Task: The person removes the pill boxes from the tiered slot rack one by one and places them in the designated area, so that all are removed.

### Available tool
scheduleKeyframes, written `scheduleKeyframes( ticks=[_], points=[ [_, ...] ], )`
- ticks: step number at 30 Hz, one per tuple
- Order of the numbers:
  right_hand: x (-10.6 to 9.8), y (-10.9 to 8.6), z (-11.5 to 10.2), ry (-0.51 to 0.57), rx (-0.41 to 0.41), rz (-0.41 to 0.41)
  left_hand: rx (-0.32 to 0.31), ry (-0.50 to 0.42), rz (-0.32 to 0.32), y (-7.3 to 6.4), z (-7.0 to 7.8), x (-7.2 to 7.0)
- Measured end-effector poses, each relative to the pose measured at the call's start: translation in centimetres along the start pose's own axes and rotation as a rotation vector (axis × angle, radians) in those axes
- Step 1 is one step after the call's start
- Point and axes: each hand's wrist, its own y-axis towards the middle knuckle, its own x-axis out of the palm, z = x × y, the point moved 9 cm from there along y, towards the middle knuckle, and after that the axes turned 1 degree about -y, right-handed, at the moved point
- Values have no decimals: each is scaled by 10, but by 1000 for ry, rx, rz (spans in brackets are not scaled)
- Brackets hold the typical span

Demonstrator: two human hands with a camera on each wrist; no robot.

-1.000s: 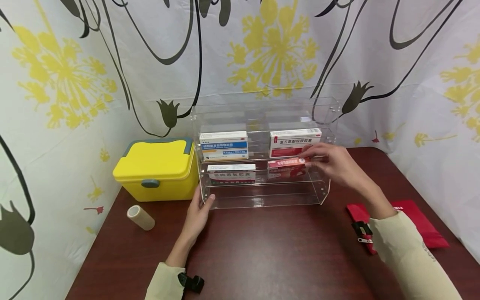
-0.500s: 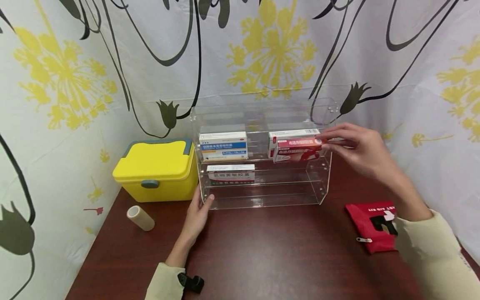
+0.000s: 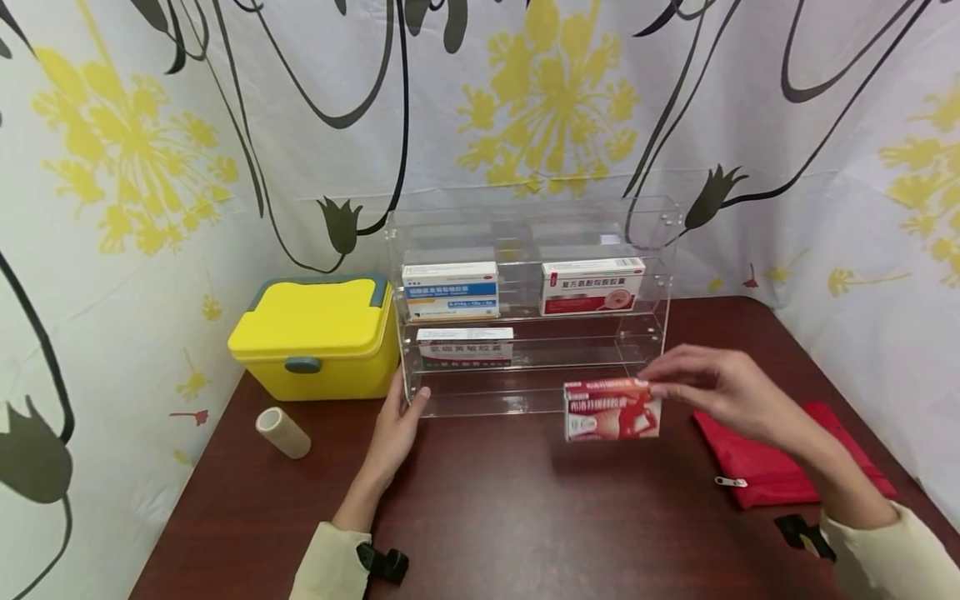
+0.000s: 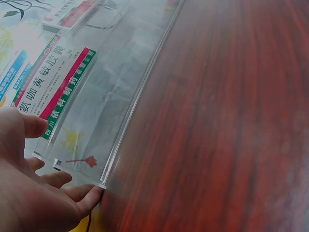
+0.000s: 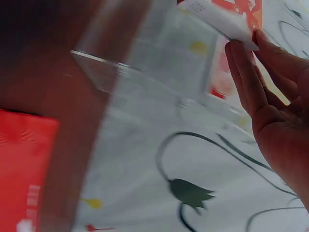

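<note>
My right hand (image 3: 723, 392) pinches a red-and-white medicine box (image 3: 611, 412) by its right end, in front of the rack's lower right part. In the right wrist view, thumb and fingers (image 5: 248, 79) close on the box's edge (image 5: 224, 21). At the lower left corner of the clear acrylic display rack (image 3: 525, 403), my left hand (image 3: 393, 429) grips the side panel, thumb in front. The left wrist view has these fingers round the panel's edge. A blue-and-white box (image 3: 452, 293) and a white-and-red one (image 3: 592, 287) stand on the upper tier; a white box (image 3: 465, 348) stands lower left.
Left of the rack stands a yellow lidded case (image 3: 311, 342) with a grey latch. A beige roll (image 3: 282, 433) lies in front of it. On the right, a red zip pouch (image 3: 772, 467) lies under my right forearm. Patterned cloth (image 3: 300, 150) hangs behind the brown table (image 3: 517, 517).
The right hand lifts the red box off the lower right tier, passing before the upper white-and-red box, then brings it down and forward in front of the rack. The left hand stays put.
</note>
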Motion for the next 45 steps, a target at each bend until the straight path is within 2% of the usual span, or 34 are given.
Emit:
scheduleKeyframes(
  ticks=[8, 13, 24, 30, 39, 45],
  points=[
    [48, -36, 39, 69, 149, -143, -12, 11, -2, 1, 2, 0],
    [64, -47, 60, 60, 223, -186, -11, 9, -3, 1, 2, 0],
    [79, -50, 83, -61, 358, -155, -14, 6, 0, 1, 0, 1],
    [83, -53, 88, -127, 385, -150, -32, 13, -2, 1, -2, 1],
    [84, -54, 90, -123, 393, -138, -53, 24, -2, -1, 0, 1],
    [84, -56, 92, -123, 410, -138, -46, 22, -4, -1, 0, 2]
  ],
)
